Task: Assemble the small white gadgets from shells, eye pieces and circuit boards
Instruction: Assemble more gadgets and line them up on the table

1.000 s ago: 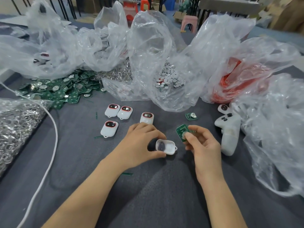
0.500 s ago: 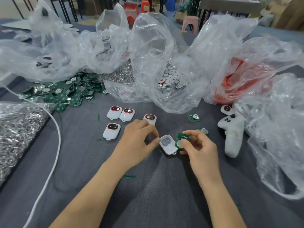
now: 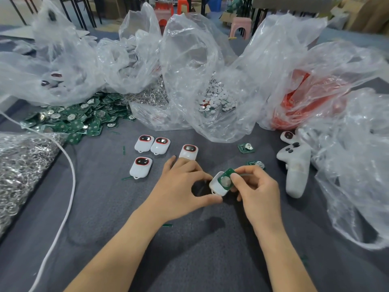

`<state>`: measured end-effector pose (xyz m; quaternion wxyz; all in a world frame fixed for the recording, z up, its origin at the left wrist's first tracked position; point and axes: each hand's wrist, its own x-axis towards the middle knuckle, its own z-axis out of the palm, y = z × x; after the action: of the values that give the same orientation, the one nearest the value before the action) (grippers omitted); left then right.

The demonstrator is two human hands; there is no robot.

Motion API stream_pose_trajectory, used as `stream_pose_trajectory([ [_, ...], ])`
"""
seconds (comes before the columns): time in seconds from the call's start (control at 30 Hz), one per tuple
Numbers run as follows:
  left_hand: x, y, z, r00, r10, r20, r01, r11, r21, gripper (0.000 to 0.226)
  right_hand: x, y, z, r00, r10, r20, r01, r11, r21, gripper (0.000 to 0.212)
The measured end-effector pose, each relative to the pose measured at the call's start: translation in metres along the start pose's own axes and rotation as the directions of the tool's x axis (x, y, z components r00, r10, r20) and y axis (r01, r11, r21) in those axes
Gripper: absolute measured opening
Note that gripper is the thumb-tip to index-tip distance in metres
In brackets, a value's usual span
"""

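Circuit board (image 3: 225, 180) has gone from beside the shell (image 3: 216, 186) to lying tilted on its open side (coin cell facing up). Left hand (image 3: 181, 186) pinches the shell between thumb and forefinger, mid grey tabletop (image 3: 101, 211); right hand (image 3: 257, 189) pinches the board's right edge. Four finished gadgets (image 3: 141, 167) lie just beyond, with clear plastic bags (image 3: 189, 60) and a pink stool (image 3: 241, 28) behind.

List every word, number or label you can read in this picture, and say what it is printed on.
None can be read.
The green circuit board at the white shell shows no legible print.
Any marks on the pile of circuit boards are too small and blurred.
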<state>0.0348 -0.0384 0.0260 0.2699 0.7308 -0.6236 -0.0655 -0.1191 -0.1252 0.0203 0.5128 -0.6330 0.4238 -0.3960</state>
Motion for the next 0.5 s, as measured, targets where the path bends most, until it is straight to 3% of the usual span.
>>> stream_pose_trajectory([
  [0.13, -0.003, 0.005, 0.004, 1.0, 0.008, -0.022, -0.008, 0.999, 0.042, 0.07, 0.0, 0.001, 0.0, 0.999, -0.021, -0.025, 0.019, 0.998, -0.061, 0.012],
  [0.5, -0.003, 0.016, 0.01, 0.999, -0.013, -0.049, 0.019, 0.993, 0.12, 0.051, 0.001, 0.0, 0.001, 0.995, -0.086, -0.049, 0.069, 0.959, -0.273, 0.014],
])
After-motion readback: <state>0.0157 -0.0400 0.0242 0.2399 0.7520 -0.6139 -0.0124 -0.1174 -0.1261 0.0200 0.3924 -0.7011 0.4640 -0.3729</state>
